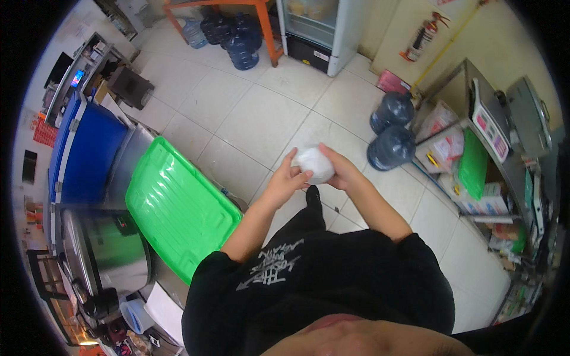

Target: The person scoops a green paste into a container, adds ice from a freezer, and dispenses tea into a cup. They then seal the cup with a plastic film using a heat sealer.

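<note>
Between my two hands is a rounded white bundle [315, 164], slightly blurred; whether it is plastic wrap or a bag I cannot tell. My left hand [289, 178] grips its left side, thumb across the near face. Around its right side curl the fingers of my right hand [340, 168], some of them hidden behind it. Both arms reach out in front of my body, above the tiled floor [249, 111]. Left of my left forearm lies a bright green plastic lid [182, 209].
A steel pressure cooker [120, 253] and a blue cooler [89, 147] stand at left. Large water jugs [392, 149] sit on the floor at right, beside a metal shelf holding a scale [487, 124]. Ahead are a glass-door fridge [311, 26], more jugs [242, 49] and an orange table [267, 31].
</note>
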